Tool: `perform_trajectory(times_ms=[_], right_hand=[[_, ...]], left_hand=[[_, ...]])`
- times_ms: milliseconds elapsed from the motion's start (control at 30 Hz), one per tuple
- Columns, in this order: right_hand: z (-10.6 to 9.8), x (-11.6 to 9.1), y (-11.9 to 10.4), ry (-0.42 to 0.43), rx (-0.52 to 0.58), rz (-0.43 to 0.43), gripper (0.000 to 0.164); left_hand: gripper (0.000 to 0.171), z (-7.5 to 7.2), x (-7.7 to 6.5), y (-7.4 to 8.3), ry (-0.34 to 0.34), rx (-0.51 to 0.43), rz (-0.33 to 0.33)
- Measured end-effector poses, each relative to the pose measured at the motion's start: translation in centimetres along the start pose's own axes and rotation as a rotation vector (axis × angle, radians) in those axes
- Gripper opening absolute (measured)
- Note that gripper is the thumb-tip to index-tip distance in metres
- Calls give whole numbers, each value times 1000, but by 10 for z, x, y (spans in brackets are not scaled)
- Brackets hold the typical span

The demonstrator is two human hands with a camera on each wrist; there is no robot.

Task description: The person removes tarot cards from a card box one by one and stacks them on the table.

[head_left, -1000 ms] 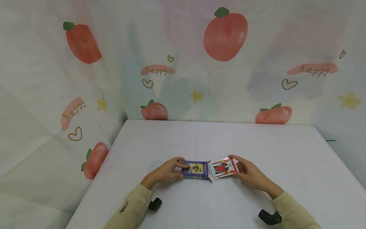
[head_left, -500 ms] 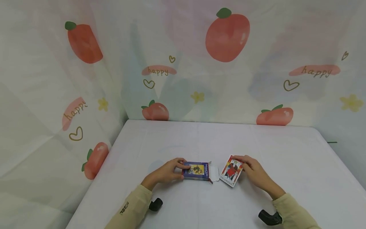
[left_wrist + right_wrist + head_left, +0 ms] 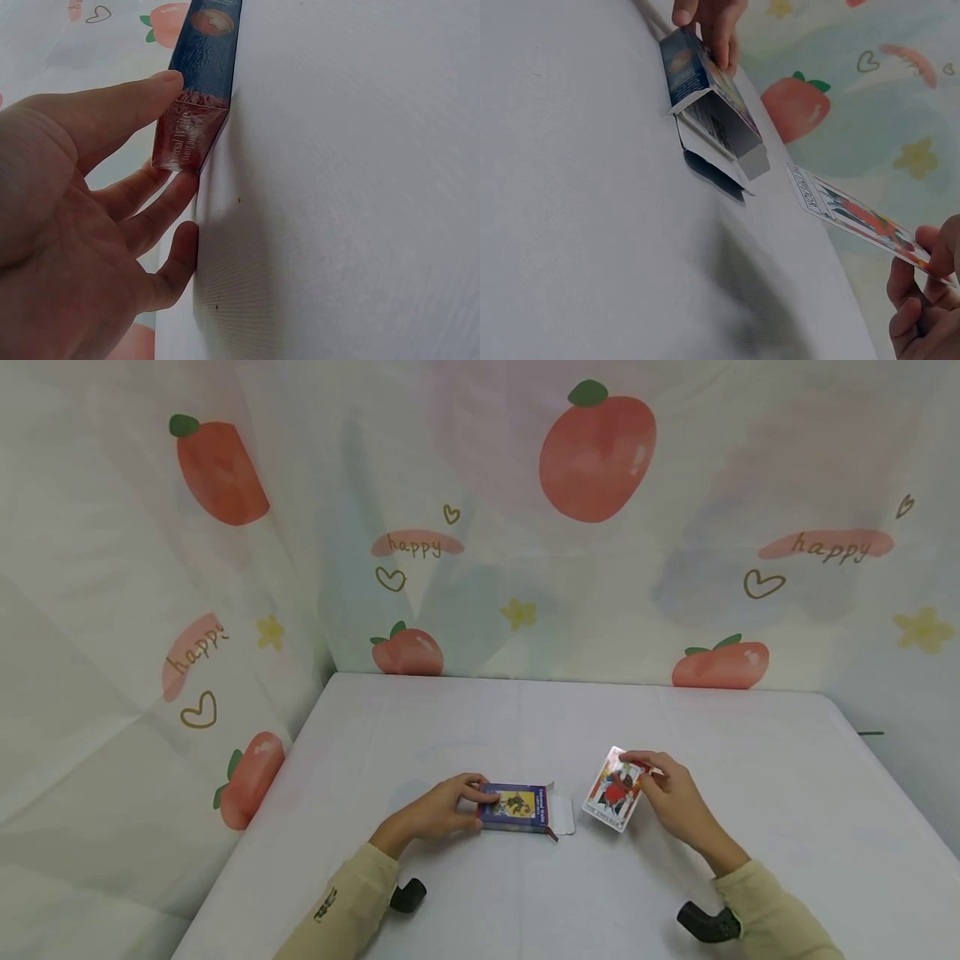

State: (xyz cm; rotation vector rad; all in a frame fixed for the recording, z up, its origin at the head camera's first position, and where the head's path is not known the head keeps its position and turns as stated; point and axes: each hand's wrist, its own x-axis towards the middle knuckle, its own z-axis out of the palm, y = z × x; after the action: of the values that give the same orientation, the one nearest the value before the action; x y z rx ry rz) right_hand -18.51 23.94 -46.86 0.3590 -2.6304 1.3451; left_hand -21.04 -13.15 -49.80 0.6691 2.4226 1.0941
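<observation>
My left hand (image 3: 438, 810) grips the closed left end of a blue tarot card box (image 3: 516, 807), which lies on the white table. In the left wrist view, the thumb is on one side of the box (image 3: 202, 64) and fingers are on the other. The box's right end stands open with its white flap (image 3: 561, 816) out, and the right wrist view shows more cards (image 3: 709, 127) inside. To the right of the box, my right hand (image 3: 678, 797) pinches a tarot card (image 3: 617, 789) by its upper right edge, raised above the table. Whether several cards are stacked there, I cannot tell.
The white table (image 3: 525, 727) spreads around both hands. A printed fabric wall (image 3: 480, 552) with fruit drawings rises behind it and on the left. Black wrist pieces (image 3: 708, 922) stick out by the sleeves.
My right hand has drawn the tarot card rightward out of the box's open end, turned it more upright and lifted it. The left hand and box have stayed nearly in place.
</observation>
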Motion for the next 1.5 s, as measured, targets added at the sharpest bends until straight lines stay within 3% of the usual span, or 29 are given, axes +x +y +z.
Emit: perform_trajectory(times_ms=[333, 567, 800, 1167, 1500], right_hand=[[-5, 9, 17, -133, 121, 98, 40], [-6, 19, 28, -162, 62, 179, 41], [-2, 28, 45, -206, 72, 235, 42], [6, 41, 64, -144, -120, 121, 37], [12, 44, 65, -103, -151, 49, 35]], left_hand=[[47, 1, 1, -3, -1, -11, 3], [47, 0, 1, -2, -10, -19, -7], [47, 2, 1, -4, -14, -26, 2], [48, 1, 1, -3, -13, -29, -8], [48, -2, 0, -2, -11, -33, 17]])
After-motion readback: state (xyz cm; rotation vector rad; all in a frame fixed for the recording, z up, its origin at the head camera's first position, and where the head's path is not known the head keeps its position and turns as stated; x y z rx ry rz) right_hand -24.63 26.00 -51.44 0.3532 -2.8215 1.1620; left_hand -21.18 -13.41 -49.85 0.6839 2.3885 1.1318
